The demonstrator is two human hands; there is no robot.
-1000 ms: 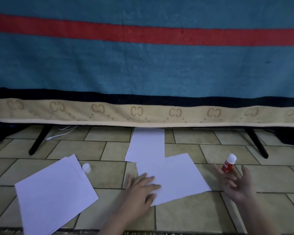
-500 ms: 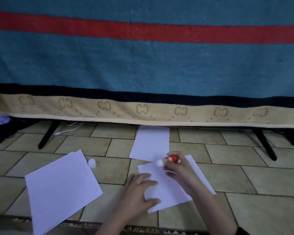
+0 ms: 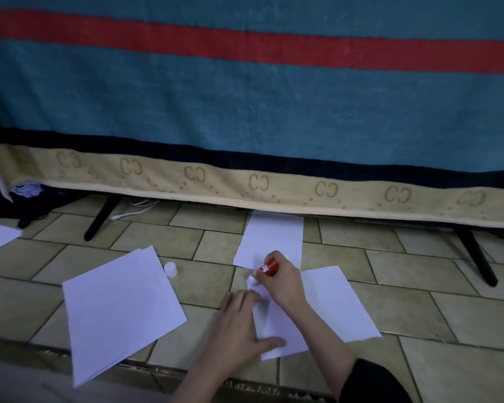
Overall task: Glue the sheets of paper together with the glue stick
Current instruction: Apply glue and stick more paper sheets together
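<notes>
Now glue stick in right hand

You're on the floor of a home — beige tiles run across the lower frame, and a teal blanket with a red stripe and tan patterned border fills the upper half, hanging over black slanted legs. A white cable lies beneath at left.

Your left hand lay on the near sheet on the floor. Left of that sheet sat the paper stack, the cap just behind the stack, another sheet behind, partly under the blanket.
</notes>
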